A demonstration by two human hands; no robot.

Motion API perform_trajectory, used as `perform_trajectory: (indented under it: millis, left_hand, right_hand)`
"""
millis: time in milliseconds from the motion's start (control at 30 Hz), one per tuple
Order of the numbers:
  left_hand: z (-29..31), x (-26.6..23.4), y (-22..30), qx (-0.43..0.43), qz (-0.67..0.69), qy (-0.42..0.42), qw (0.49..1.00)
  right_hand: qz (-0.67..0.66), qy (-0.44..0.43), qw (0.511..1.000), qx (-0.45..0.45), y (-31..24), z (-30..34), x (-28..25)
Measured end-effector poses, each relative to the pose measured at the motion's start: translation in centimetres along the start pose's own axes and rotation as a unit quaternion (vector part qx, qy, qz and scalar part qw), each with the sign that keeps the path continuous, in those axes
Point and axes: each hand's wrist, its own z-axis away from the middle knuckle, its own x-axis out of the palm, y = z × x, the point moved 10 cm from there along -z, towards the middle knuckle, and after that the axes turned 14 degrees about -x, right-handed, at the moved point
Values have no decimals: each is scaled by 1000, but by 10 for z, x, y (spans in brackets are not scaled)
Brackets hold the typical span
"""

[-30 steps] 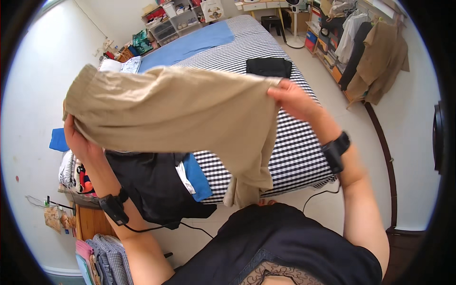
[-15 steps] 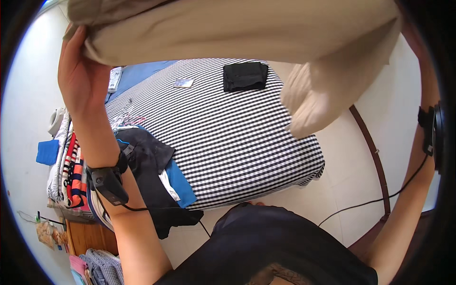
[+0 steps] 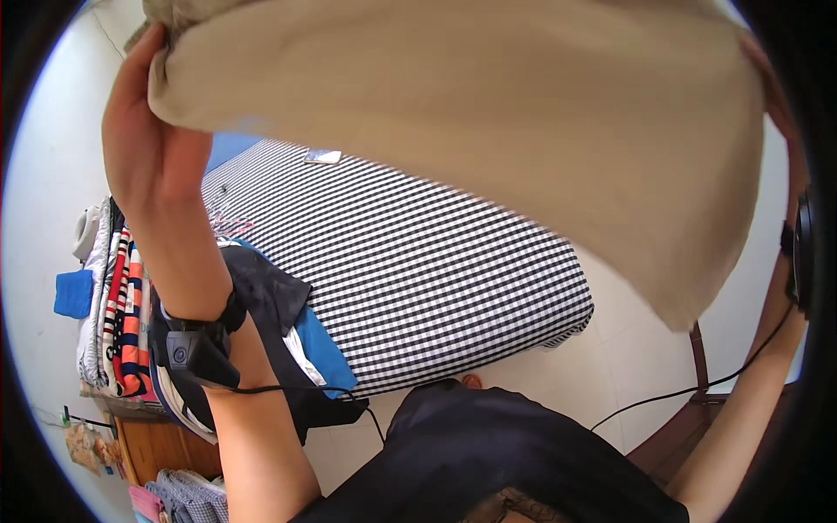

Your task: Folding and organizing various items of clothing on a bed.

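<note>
Overhead, toward twelve o'clock, the left hand [image 3: 153,139] grips one end of the beige garment [image 3: 488,113] while the right hand's grip is hidden, seemingly mid-shake; lowering it flat onto the checked bed [image 3: 418,270] needs both ends level.

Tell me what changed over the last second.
Both hands swung the beige garment up from chest height to overhead; it now fills the top of the view. The left hand keeps its grip; the right hand is now hidden. The checked bed and clothes pile stayed put.
</note>
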Motion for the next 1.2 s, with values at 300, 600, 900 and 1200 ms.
perform_trajectory:
  millis: [300,600,900,1200]
  left_hand:
    - [90,-212,-117,-96,-32,365,926]
    - [268,-479,-260,-222,96,513,824]
    - [321,-675,-230,-160,48,571,804]
    - [384,-702,-214,-250,-485,660,517]
  right_hand:
    - [-161,-105,927,323,216,1,314]
    - [-182,-246,854,422,388,-13,621]
    - [-196,-233,862,406,405,-145,762]
    - [111,-179,967,141,400,-202,796]
